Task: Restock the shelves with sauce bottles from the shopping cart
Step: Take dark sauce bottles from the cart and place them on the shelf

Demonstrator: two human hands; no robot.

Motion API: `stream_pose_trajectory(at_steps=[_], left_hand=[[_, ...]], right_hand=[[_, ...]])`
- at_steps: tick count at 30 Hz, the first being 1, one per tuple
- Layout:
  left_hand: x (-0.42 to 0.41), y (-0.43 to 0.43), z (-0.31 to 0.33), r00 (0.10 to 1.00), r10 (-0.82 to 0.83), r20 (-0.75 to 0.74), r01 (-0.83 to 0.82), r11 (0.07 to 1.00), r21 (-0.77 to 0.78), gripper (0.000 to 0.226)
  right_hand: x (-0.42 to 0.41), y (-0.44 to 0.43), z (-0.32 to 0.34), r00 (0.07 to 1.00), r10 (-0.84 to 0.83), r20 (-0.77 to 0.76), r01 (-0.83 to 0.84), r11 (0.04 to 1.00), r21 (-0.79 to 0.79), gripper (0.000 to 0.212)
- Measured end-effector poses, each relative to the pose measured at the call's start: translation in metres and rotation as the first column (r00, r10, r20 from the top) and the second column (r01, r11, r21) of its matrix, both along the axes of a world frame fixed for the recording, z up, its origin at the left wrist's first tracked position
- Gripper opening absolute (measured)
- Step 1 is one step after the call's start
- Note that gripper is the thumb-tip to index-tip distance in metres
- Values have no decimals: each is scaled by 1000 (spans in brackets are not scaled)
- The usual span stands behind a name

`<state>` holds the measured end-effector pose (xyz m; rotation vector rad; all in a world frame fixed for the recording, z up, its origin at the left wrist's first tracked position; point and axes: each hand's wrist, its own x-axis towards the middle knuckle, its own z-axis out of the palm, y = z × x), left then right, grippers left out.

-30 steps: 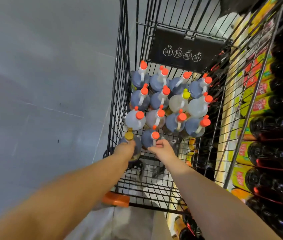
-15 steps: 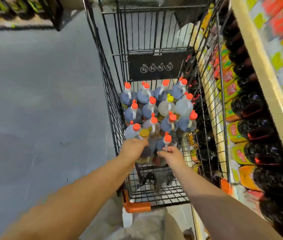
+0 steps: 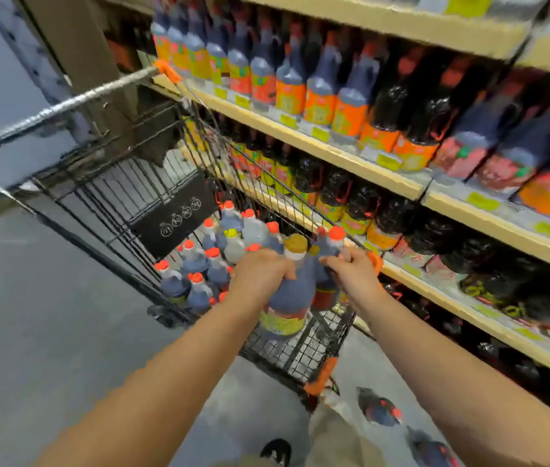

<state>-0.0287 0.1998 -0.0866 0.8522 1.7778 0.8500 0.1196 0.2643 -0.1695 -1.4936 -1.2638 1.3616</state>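
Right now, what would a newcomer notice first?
At centre, the left hand grips a gold-capped sauce bottle and the right hand an orange-capped sauce bottle, over the shopping cart. More orange-capped bottles crowd the cart's far end; dark sauce bottles with orange labels fill the shelves at right.

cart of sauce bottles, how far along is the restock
Done: the shelves look largely stocked. In hand: the left hand grips a gold-capped bottle, the right hand an orange-capped bottle, both above the cart. Left: about a dozen remaining bottles stand in the cart.
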Motion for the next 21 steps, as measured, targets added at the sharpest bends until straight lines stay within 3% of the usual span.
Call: stream_pose_trajectory(at_steps=[4,7,10,13,17,21], left_hand=[[34,-18,21,985,-171,22,168,983,79,6],[67,-24,27,957,-289,29,285,954,89,10],[111,-27,31,871,-476,-126,490,862,128,22],[158,-38,27,878,-472,-74,478,865,153,39],[231,-68,18,827,-562,26,548,815,188,20],[306,-92,6,782,-619,74,602,781,168,56]], right_hand=[[45,-39,34,983,-179,-37,181,982,47,48],[88,-71,49,968,-252,16,250,964,86,47],[135,-107,55,940,-328,94,317,942,112,39],[188,-152,56,888,-439,132,432,898,81,38],[267,-212,49,833,-499,240,501,863,57,40],[338,-260,44,788,-519,332,540,841,32,41]])
